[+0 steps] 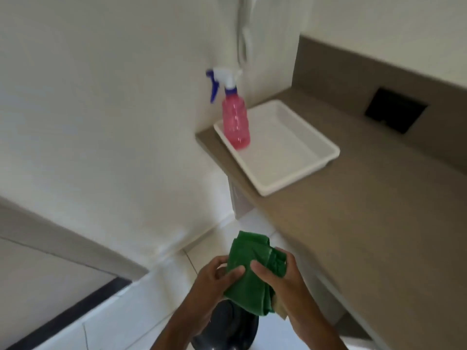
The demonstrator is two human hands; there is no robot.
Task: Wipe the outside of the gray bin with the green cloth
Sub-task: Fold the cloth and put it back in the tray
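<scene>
Both hands, left hand (214, 276) and right hand (278, 271), clutch the bunched green cloth (250, 271). They hover directly above the gray bin (227, 329).

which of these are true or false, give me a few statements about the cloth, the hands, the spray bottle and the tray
1. Both hands hold the green cloth. True: left hand and right hand share the grip.
2. The pink spray bottle lies on the floor. False: it stands upright in the white tray.
3. The tray sits on the brown counter. True.
4. The cloth is pressed flat against the counter. False: it is bunched in the air, above a dark gray bin.
</scene>
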